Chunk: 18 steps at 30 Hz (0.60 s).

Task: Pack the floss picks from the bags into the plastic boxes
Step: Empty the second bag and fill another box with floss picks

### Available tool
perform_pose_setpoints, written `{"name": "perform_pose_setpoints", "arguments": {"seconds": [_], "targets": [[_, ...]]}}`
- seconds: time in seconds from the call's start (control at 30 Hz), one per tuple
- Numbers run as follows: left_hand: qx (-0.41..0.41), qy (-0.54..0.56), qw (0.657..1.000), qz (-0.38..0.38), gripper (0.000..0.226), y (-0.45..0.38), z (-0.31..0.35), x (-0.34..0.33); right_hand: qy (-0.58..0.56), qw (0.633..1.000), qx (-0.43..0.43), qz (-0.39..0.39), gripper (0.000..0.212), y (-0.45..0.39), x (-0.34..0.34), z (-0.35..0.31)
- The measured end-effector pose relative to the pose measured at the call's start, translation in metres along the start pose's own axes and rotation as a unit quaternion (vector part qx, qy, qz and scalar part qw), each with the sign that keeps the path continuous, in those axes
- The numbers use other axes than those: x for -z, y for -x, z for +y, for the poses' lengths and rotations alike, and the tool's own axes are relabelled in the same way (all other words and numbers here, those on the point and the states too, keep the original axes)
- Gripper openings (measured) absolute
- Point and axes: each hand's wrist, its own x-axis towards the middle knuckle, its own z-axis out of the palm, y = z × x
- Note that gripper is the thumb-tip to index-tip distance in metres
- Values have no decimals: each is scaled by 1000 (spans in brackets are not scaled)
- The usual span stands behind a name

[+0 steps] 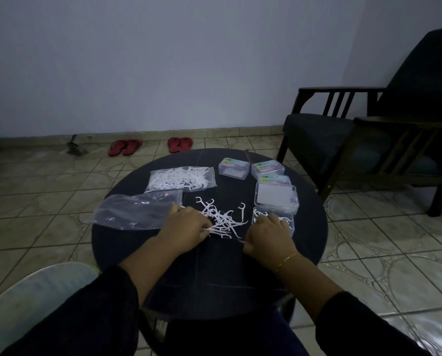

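1. White plastic floss picks, loose heap, centre of the dark round worktop; picks lie crossed, no common long axis.
2. Left hand: fingers curled into the heap's near-left edge, pinching a few picks.
3. Right hand: fingers curled down at the open box, which sits just right of the heap and already holds a few picks; whether they hold anything cannot be told.
4. Key relation: heap lies between the two hands, box to its right; the right hand is nearer the box, the left nearer the picks. Judged: picks travel left to right.
5. Emptied bag, left of the heap.
6. Full bag, behind it, sealed state unclear.
7. Lidded boxes, far right, grouped.
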Motion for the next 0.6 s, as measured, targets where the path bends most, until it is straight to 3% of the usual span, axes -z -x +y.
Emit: {"name": "perform_pose_setpoints", "arguments": {"seconds": [0.23,0.6], "targets": [[-10,-57,998,-33,23,-4,5,1,-8,991,-54,126,29,-19,17,33],[35,89,995,-19,29,-4,14,-2,-39,987,-96,123,32,-9,-10,52]]}}
